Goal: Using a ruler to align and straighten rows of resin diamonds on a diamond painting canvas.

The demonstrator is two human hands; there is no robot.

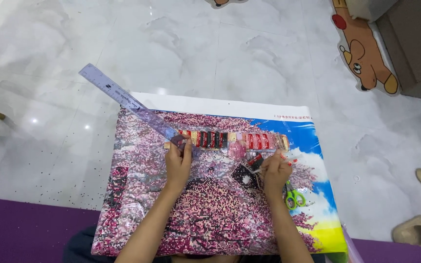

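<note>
A large diamond-painting canvas (137, 195) with a pink blossom tree and blue sky lies on the floor in front of me. My left hand (178, 163) pinches the near end of a long clear purple ruler (123, 99) that slants up to the left. My right hand (275, 170) holds a small clear bag of dark beads (246, 176) above the canvas. A row of small red, black and pink bead bags (230, 140) lies across the canvas just beyond both hands.
Green-handled scissors (294, 197) lie on the canvas beside my right wrist. Loose beads dot the white marble floor (49, 160). A cartoon animal mat (364, 53) and a box sit at the back right, slippers (417, 229) at the right, a purple mat (25, 229) near me.
</note>
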